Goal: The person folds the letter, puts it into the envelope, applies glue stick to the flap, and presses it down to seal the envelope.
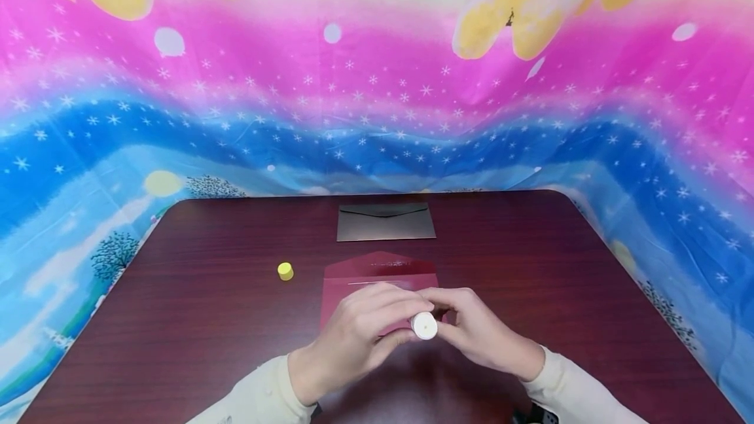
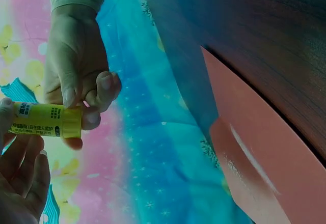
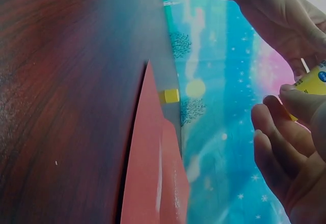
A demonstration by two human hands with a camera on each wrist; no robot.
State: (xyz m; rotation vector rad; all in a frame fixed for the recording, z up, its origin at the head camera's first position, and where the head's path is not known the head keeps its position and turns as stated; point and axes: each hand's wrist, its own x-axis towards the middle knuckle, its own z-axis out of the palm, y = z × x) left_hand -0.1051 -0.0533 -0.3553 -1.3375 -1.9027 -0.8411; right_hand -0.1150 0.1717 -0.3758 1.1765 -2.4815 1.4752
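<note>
Over the red envelope, both hands hold a yellow glue stick [image 2: 38,119] with its white top [image 1: 424,326] tilted toward the head camera. My left hand [image 1: 359,329] grips the labelled barrel between thumb and fingers. At the other end, my right hand [image 1: 485,335] pinches the yellow base, seen in the left wrist view with the thumb on top. The red envelope [image 1: 338,290] lies below with its flap [image 1: 383,264] opened away from me; a shiny patch shows on the flap. The hands hide much of the envelope's front part.
A yellow cap [image 1: 285,271] stands on the dark wooden table [image 1: 224,319], left of the red envelope. Farther back lies a closed grey-brown envelope [image 1: 385,222]. A colourful patterned cloth [image 1: 377,97] hangs around the back and sides of the table.
</note>
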